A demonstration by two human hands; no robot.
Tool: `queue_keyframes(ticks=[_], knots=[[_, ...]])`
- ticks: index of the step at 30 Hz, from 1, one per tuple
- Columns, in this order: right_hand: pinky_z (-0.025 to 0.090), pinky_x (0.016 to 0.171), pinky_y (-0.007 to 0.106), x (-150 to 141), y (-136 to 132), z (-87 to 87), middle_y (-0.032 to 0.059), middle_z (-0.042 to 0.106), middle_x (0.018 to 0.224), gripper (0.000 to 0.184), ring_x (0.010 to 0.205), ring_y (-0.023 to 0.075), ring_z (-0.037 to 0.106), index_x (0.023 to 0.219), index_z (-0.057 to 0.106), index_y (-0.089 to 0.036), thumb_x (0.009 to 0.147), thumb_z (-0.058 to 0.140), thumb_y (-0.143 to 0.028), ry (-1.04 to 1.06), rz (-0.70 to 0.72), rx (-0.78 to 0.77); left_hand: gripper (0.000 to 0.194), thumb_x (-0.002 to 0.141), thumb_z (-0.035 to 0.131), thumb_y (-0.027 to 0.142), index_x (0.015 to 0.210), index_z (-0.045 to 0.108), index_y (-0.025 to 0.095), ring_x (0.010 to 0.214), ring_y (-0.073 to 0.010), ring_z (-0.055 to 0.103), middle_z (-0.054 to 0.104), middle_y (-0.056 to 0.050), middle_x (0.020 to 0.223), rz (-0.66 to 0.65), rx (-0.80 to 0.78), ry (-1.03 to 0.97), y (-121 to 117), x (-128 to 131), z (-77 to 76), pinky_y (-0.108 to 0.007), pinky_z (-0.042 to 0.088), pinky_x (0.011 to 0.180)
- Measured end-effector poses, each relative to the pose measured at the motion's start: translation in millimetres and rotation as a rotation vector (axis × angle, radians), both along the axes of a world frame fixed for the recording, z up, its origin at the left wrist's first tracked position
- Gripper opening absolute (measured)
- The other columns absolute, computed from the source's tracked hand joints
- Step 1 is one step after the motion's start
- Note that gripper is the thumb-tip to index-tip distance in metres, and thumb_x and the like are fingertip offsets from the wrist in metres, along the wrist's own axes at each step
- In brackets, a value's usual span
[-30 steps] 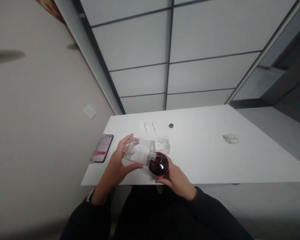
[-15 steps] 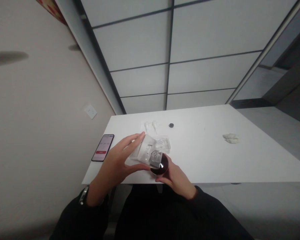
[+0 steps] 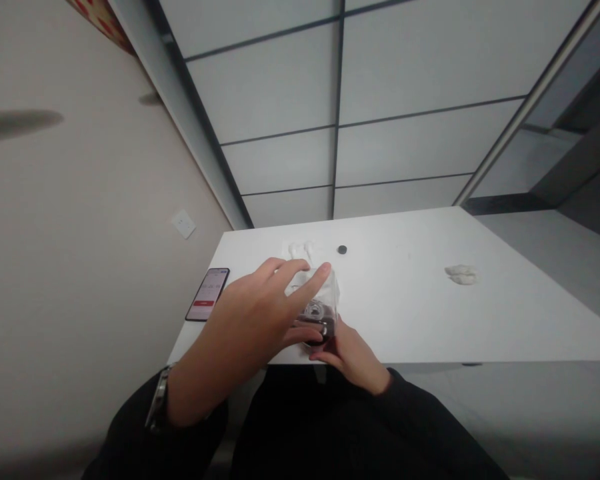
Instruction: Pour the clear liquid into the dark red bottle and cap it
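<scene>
The left grip [image 3: 260, 303] is holding a clear bottle [image 3: 331, 287] over the dark bottle [image 3: 325, 335], which the right grip [image 3: 356, 355] holds. On the white bench [image 3: 405, 313] there lie a phone [image 3: 207, 293] at the left, two white nozzles [image 3: 309, 250], a black cap [image 3: 343, 250] and, well apart at right, a crumpled cloth [image 3: 461, 274].

Dim, grayish indoor light falls over the scene; the wall darkens toward the lower left, detail is soft, and wide-angle distortion stretches the edges.
</scene>
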State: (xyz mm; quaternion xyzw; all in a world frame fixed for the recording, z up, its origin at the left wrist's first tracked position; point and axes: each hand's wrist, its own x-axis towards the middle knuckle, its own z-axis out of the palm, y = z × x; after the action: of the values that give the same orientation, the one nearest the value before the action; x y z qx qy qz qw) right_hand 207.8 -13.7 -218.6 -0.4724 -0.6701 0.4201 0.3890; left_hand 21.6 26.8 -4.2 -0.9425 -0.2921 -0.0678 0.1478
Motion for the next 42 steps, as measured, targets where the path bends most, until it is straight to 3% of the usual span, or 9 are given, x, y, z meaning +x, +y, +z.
queue_keyframes(ticks=[6, 13, 17, 22, 25, 28, 34, 38, 42], knots=[[0.057, 0.087, 0.042, 0, 0, 0.8, 0.0058, 0.075, 0.105, 0.057, 0.090, 0.0264, 0.072, 0.140, 0.055, -0.023, 0.093, 0.079, -0.045, -0.003, 0.010, 0.009, 0.073, 0.089, 0.086, 0.047, 0.151, 0.057, 0.022, 0.109, -0.0294, 0.072, 0.074, -0.013, 0.133, 0.058, 0.011, 0.089, -5, 12, 10.6, -0.034, 0.057, 0.075], [0.059, 0.091, 0.044, 1, -1, 4.2, 0.0102, 0.074, 0.126, 0.077, 0.097, 0.0278, 0.075, 0.154, 0.044, -0.025, 0.090, 0.082, -0.043, 0.039, 0.000, -0.010, 0.072, 0.092, 0.082, 0.047, 0.154, 0.055, 0.023, 0.114, -0.0317, 0.073, 0.073, -0.015, 0.137, 0.087, -0.027, 0.029, 0, 3, 4.7, -0.035, 0.060, 0.078], [0.054, 0.110, 0.052, 1, 1, 1.0, 0.0170, 0.064, 0.147, 0.088, 0.129, 0.0359, 0.068, 0.160, 0.038, -0.023, 0.088, 0.085, -0.040, -0.005, -0.021, 0.040, 0.083, 0.088, 0.083, 0.057, 0.156, 0.051, 0.021, 0.121, -0.0350, 0.073, 0.069, -0.016, 0.144, 0.166, -0.145, -0.044, 11, -13, -8.4, -0.039, 0.062, 0.082], [0.047, 0.120, 0.056, 1, 2, -2.6, 0.0186, 0.052, 0.162, 0.088, 0.148, 0.0383, 0.054, 0.161, 0.039, -0.024, 0.089, 0.084, -0.042, 0.013, 0.001, 0.080, 0.095, 0.081, 0.088, 0.057, 0.159, 0.044, 0.025, 0.118, -0.0315, 0.074, 0.073, -0.012, 0.135, 0.236, -0.423, -0.278, 24, -41, -39.8, -0.041, 0.062, 0.090], [0.047, 0.121, 0.056, 1, 2, -5.6, 0.0182, 0.053, 0.161, 0.088, 0.148, 0.0381, 0.055, 0.162, 0.039, -0.025, 0.088, 0.084, -0.044, 0.015, 0.002, 0.086, 0.081, 0.079, 0.090, 0.048, 0.148, 0.054, 0.024, 0.125, -0.0302, 0.070, 0.072, -0.011, 0.132, 0.187, -0.587, -0.473, 34, -58, -64.1, -0.046, 0.058, 0.105], [0.048, 0.120, 0.058, 1, 2, -11.9, 0.0197, 0.055, 0.159, 0.089, 0.145, 0.0391, 0.057, 0.161, 0.039, -0.023, 0.088, 0.084, -0.045, -0.005, -0.010, 0.088, 0.070, 0.079, 0.090, 0.042, 0.136, 0.057, 0.021, 0.132, -0.0303, 0.065, 0.069, -0.013, 0.136, 0.201, -0.704, -0.668, 52, -71, -92.8, -0.051, 0.049, 0.117], [0.048, 0.119, 0.058, 2, 1, -22.7, 0.0201, 0.060, 0.152, 0.091, 0.138, 0.0392, 0.062, 0.163, 0.036, -0.021, 0.088, 0.083, -0.044, -0.044, -0.034, 0.060, 0.066, 0.085, 0.080, 0.036, 0.138, 0.044, 0.023, 0.130, -0.0258, 0.069, 0.057, -0.018, 0.153, 0.314, -1.083, -0.896, 91, -73, -158.9, -0.048, 0.054, 0.114], [0.054, 0.112, 0.056, 3, 1, -25.9, 0.0184, 0.067, 0.142, 0.093, 0.117, 0.0353, 0.074, 0.164, 0.035, -0.022, 0.088, 0.083, -0.045, -0.047, -0.013, 0.027, 0.064, 0.083, 0.082, 0.035, 0.136, 0.050, 0.020, 0.141, -0.0294, 0.062, 0.064, -0.017, 0.145, 0.333, -1.015, -0.796, 100, -67, -184.3, -0.048, 0.044, 0.124], [0.055, 0.111, 0.056, 2, 1, -25.7, 0.0190, 0.066, 0.144, 0.093, 0.123, 0.0375, 0.071, 0.164, 0.035, -0.022, 0.088, 0.082, -0.049, -0.048, -0.026, 0.020, 0.058, 0.083, 0.082, 0.034, 0.132, 0.058, 0.017, 0.142, -0.0328, 0.059, 0.065, -0.018, 0.144, 0.338, -0.885, -0.697, 101, -67, -190.5, -0.051, 0.038, 0.128]])
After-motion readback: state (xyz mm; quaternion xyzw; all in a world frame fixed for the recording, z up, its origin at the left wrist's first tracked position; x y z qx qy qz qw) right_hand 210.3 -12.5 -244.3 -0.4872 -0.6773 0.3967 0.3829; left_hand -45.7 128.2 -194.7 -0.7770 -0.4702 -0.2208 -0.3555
